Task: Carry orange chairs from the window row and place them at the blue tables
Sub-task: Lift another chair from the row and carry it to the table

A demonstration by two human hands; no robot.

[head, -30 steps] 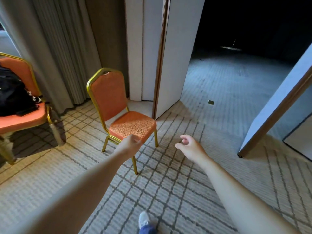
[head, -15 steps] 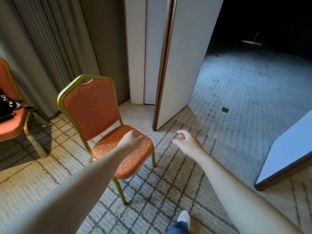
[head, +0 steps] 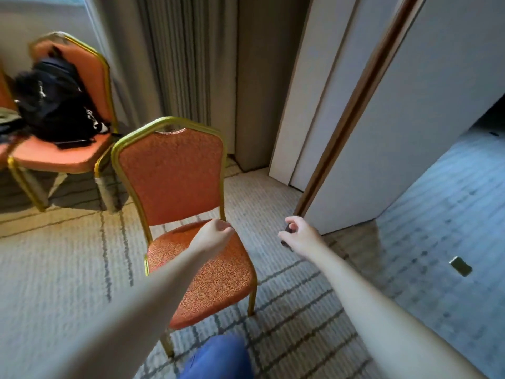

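Orange chair (head: 175, 181) below fisted left hand (head: 214, 236) (right hand (head: 300, 237) loosely curled).

near chair (head: 175, 173): orange fabric all over; the seat has a squiggly, maze-like print in a darker shade, and the frame is shiny gold
far chair (head: 54, 158): same orange and gold combo, too blurry to make out any print tbh
bag (head: 54, 105): black, with a little bit of white on one side
carpet (head: 54, 269): beige, fine ribbing plus a grid of grey lines, goes bluish-grey over on the right
curtain (head: 177, 64): grey-beige, thin vertical stripes
door panels (head: 437, 91): plain off-white, brown wood edge
floor plate (head: 460, 266): brassy
trouser leg (head: 218, 359): bright blue
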